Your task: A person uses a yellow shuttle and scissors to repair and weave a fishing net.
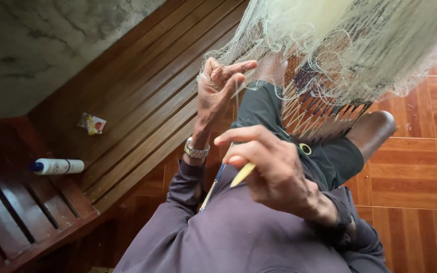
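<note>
Sitting on a slatted wooden bench [142,111], tiled floor [410,172] alongside.

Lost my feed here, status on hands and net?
Left hand pinching pale green mesh net. Right hand gripping slim yellow netting needle. Net draped over knee, nothing blocking.

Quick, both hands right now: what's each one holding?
Left hand: fingers pinched shut on the pale fishing net.
Right hand: closed around a yellowish netting needle.

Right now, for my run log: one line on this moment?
left hand: pinching net | right hand: holding yellow needle | bench: bottle, packet
</note>
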